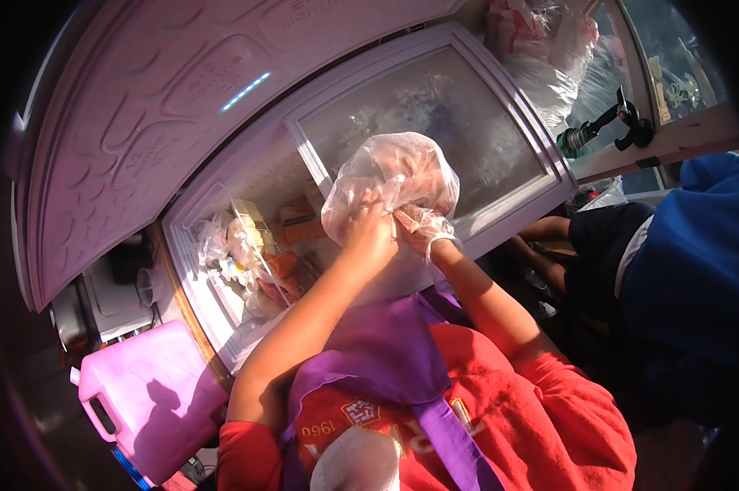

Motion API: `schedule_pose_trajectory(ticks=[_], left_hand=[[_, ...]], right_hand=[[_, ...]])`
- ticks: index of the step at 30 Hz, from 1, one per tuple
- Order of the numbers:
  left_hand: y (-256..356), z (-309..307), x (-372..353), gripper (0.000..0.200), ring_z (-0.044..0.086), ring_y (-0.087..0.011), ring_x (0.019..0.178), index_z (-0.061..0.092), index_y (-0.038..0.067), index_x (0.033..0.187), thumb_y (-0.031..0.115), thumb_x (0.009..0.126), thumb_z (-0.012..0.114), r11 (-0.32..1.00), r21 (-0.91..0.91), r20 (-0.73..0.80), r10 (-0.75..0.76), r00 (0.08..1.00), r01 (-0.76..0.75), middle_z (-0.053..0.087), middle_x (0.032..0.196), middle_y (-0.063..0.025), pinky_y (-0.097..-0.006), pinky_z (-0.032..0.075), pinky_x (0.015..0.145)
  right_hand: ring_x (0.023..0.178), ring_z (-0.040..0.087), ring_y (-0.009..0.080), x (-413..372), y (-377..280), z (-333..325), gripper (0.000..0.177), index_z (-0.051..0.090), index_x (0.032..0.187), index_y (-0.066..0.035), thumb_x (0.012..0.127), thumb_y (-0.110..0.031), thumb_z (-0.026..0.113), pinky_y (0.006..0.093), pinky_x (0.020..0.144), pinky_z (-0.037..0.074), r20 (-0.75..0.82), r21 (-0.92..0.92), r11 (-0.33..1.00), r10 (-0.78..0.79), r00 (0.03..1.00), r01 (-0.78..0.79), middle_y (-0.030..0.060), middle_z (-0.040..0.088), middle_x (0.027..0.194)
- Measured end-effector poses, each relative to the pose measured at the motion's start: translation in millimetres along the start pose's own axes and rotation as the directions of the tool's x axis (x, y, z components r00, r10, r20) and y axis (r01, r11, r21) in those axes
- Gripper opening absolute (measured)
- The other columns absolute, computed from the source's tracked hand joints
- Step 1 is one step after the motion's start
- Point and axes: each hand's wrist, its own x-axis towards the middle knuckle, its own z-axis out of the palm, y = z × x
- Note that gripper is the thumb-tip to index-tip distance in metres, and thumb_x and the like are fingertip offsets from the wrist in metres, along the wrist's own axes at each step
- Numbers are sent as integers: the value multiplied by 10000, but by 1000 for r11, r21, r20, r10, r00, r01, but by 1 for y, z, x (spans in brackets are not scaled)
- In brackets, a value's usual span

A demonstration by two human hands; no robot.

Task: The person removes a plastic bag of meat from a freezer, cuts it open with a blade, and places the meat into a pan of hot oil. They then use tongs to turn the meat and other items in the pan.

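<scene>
Plastic bag [398,173] above left hand [369,237] and right hand [425,233]; both seemingly pinched on its neck

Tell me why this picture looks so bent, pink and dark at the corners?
Head view: a fisheye lens bends the edges of the chest freezer and blackens the corners; a pink cast tints everything; bright light glares on the clear plastic bag in the left hand and right hand; the frosted glass lid looks hazy; a hard shadow falls on the pink jerrycan.
</scene>
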Motion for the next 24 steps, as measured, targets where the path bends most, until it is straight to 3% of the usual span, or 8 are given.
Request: schedule_pose_trajectory(ticks=[4,7,10,12,15,19,21,24], left_hand=[[-5,8,3,494,330,-420,1364,593,-33,1107,174,672,703,981,185,20,59,998,-62,452,1309,-230,-589,319,1067],[-2,15,2,511,317,-428,1373,590,-23,1124,175,668,709,970,238,-42,68,997,-56,452,1308,-235,-614,298,1071],[-1,17,3,482,309,-434,1379,603,-8,1120,152,677,707,953,300,-42,60,997,-45,452,1315,-232,-627,289,1069],[-3,22,6,447,315,-437,1376,616,7,1108,134,688,702,937,346,-46,65,997,-45,450,1324,-232,-633,288,1064],[0,10,9,414,320,-437,1374,640,54,1127,107,719,682,949,313,19,22,1000,-26,444,1350,-218,-618,297,1065],[-5,-12,13,285,423,-401,1302,694,39,1025,179,778,667,1000,-26,56,3,998,-2,540,1274,-181,-530,375,1038],[-13,-25,24,269,478,-388,1248,703,50,1004,211,790,680,984,-175,112,-6,994,26,591,1193,-169,-476,411,1018],[-17,-29,31,264,596,-294,1031,714,83,1021,197,784,691,987,-160,70,-9,997,20,641,1046,-112,-382,488,887]], right_hand=[[859,621,346,10,-11,-16,234,620,1006,-112,981,-267,445,437,766,500,184,106,965,216,959,-238,141,644,942],[858,632,363,4,1,-2,260,640,1018,-119,975,-289,448,441,776,506,34,-11,999,-44,998,44,152,658,935],[848,651,367,12,-45,-63,274,658,1039,-114,962,-291,464,446,759,518,66,1,994,108,992,-109,163,675,942],[844,657,372,18,-47,-68,275,663,1061,-124,952,-290,473,453,739,524,164,-35,975,223,961,-221,167,679,961],[848,656,381,24,-67,-100,249,665,1062,-136,933,-271,501,468,724,523,219,-81,951,308,926,-297,169,680,963],[857,648,399,20,-66,-111,211,658,1053,-143,916,-252,540,489,735,510,168,-50,977,211,963,-206,162,680,937],[863,648,390,25,-68,-118,205,656,1043,-132,914,-251,549,489,734,508,213,-82,964,263,941,-251,160,678,931],[866,649,361,29,-83,-137,185,651,1045,-144,900,-242,589,465,720,517,244,-129,939,341,908,-318,138,675,951]])
